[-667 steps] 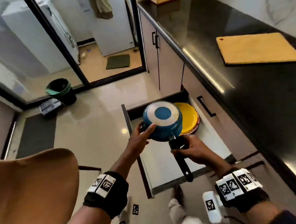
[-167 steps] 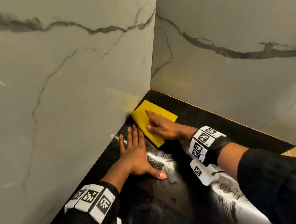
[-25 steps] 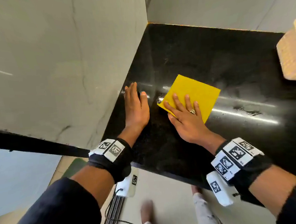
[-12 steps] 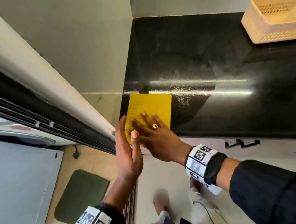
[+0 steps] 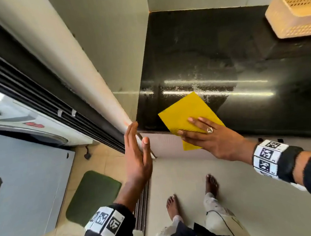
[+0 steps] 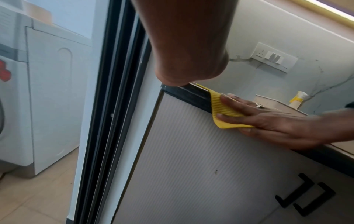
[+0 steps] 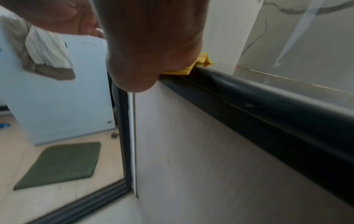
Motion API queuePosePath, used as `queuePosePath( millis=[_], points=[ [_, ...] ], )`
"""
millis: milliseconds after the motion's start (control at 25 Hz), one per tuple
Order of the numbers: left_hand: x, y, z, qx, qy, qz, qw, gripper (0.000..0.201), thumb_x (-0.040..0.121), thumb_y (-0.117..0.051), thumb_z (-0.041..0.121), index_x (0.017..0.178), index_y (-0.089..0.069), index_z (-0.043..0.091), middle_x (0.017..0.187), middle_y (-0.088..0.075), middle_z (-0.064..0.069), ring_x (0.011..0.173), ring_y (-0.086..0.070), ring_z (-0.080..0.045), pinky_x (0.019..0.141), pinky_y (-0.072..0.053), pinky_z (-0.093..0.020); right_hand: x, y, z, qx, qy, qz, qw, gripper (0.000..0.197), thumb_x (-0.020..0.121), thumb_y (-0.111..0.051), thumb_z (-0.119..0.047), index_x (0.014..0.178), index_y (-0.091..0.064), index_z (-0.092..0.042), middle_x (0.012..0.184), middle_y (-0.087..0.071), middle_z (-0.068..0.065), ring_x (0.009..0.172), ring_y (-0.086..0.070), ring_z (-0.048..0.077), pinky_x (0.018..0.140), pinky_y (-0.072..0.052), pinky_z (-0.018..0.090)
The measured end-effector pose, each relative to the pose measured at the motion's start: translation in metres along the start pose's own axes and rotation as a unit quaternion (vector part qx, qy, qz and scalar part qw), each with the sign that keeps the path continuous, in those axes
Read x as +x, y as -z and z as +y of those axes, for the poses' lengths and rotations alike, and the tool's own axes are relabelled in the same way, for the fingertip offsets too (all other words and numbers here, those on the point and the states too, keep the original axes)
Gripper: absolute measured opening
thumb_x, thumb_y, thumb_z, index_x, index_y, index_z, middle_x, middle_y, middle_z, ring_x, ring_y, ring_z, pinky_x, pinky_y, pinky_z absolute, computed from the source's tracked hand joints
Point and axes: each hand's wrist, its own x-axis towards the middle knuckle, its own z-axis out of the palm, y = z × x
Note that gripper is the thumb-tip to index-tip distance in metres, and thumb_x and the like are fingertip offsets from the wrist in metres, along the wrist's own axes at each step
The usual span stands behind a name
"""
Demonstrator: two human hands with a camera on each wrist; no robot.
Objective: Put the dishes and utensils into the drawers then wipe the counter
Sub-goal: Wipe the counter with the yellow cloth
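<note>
Head view: right hand (image 5: 213, 137) lies flat w/ fingers straight and spread on the yellow cloth (image 5: 185, 114), pressing it at the front edge of the black counter (image 5: 220, 58); cloth's near corner hangs over the edge. Left hand (image 5: 137, 156) is off the counter, fingers straight and together, holding nothing, by the wall corner. Beige basket (image 5: 291, 16) sits at far right.

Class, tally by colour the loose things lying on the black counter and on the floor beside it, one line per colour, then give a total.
Yellow: 1, the cleaning cloth
Beige: 1, the perforated basket
White and yellow: 1, the spray bottle
Green: 1, the floor mat
Total: 4
</note>
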Motion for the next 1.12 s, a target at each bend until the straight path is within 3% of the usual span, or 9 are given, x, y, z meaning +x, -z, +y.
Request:
queuePosePath(
  millis=[120,240,360,560,760,920,960,1000,1120],
  points=[
    [-0.009,0.007,-0.001,-0.013,0.016,0.020,1.000,0.061,0.101,-0.030,0.051,0.146,-0.037,0.010,0.144,-0.041,-0.008,0.135,-0.041,-0.020,0.110,-0.037,-0.047,0.061,0.004,-0.029,0.041,-0.033,0.018,0.998,0.065,0.094,-0.050,-0.020,0.154,-0.023,-0.023,0.164,0.000,-0.001,0.148,-0.002,0.041,0.119,-0.014,0.053],
    [-0.006,0.005,0.010,0.005,-0.020,-0.013,1.000,0.050,0.101,-0.038,0.039,0.144,-0.040,0.012,0.146,-0.041,-0.003,0.137,-0.039,-0.017,0.109,-0.039,-0.047,0.097,0.012,-0.045,0.090,-0.065,0.016,0.994,0.061,0.096,-0.047,-0.026,0.153,-0.024,-0.029,0.164,-0.001,0.001,0.148,-0.001,0.041,0.119,-0.013,0.053],
    [0.014,-0.013,0.021,0.044,-0.097,-0.088,0.990,0.046,0.100,-0.043,0.036,0.139,-0.045,0.012,0.147,-0.040,-0.003,0.138,-0.038,-0.020,0.108,-0.040,-0.048,0.069,0.011,-0.039,0.119,-0.102,0.007,0.988,0.056,0.097,-0.048,-0.033,0.150,-0.031,-0.032,0.163,-0.008,0.002,0.149,-0.007,0.038,0.118,-0.017,0.054],
    [0.063,-0.077,0.049,0.158,-0.136,-0.199,0.957,0.068,0.094,-0.034,0.061,0.141,-0.043,0.013,0.154,-0.027,-0.011,0.140,-0.031,-0.029,0.114,-0.031,-0.046,-0.027,0.007,-0.021,0.180,-0.243,-0.014,0.953,0.048,0.102,-0.025,-0.043,0.150,-0.021,-0.046,0.164,-0.004,-0.004,0.150,-0.005,0.029,0.121,-0.008,0.047],
    [0.122,-0.126,0.066,0.249,-0.172,-0.238,0.923,0.067,0.097,-0.038,0.055,0.147,-0.035,0.010,0.158,-0.021,-0.016,0.147,-0.018,-0.032,0.120,-0.016,-0.051,-0.131,-0.006,0.019,0.251,-0.542,0.000,0.802,0.054,0.095,-0.013,-0.052,0.148,-0.011,-0.046,0.163,-0.003,-0.006,0.151,-0.001,0.025,0.120,-0.007,0.049],
    [0.136,-0.142,0.053,0.328,-0.146,-0.223,0.906,0.065,0.101,-0.025,0.053,0.153,-0.022,0.013,0.162,-0.012,-0.014,0.150,-0.005,-0.028,0.122,-0.004,-0.047,-0.067,0.000,0.025,0.271,-0.681,-0.025,0.680,0.053,0.100,-0.025,-0.044,0.152,-0.014,-0.042,0.164,0.004,0.005,0.147,0.009,0.041,0.117,0.004,0.055],
    [0.135,-0.143,0.051,0.328,-0.144,-0.210,0.910,0.062,0.102,-0.024,0.049,0.153,-0.022,0.013,0.162,-0.012,-0.014,0.150,-0.005,-0.028,0.122,-0.004,-0.046,-0.038,0.004,0.028,0.287,-0.675,-0.032,0.680,0.052,0.102,-0.027,-0.042,0.152,-0.015,-0.042,0.163,0.006,0.006,0.146,0.012,0.043,0.116,0.005,0.057],
    [0.135,-0.144,0.050,0.321,-0.142,-0.195,0.916,0.059,0.103,-0.026,0.043,0.153,-0.023,0.012,0.162,-0.014,-0.014,0.150,-0.006,-0.028,0.122,-0.005,-0.046,-0.008,0.009,0.030,0.301,-0.636,-0.037,0.710,0.051,0.102,-0.026,-0.041,0.152,-0.015,-0.042,0.163,0.007,0.005,0.145,0.014,0.044,0.116,0.006,0.058],
    [0.136,-0.143,0.050,0.300,-0.110,-0.154,0.935,0.056,0.099,-0.036,0.023,0.152,-0.026,0.007,0.162,-0.016,-0.013,0.150,-0.010,-0.028,0.122,-0.007,-0.046,0.037,0.017,0.039,0.347,-0.396,-0.076,0.847,0.050,0.104,-0.027,-0.039,0.153,-0.013,-0.040,0.163,0.010,-0.004,0.146,0.019,0.035,0.116,0.012,0.051]
  ],
)
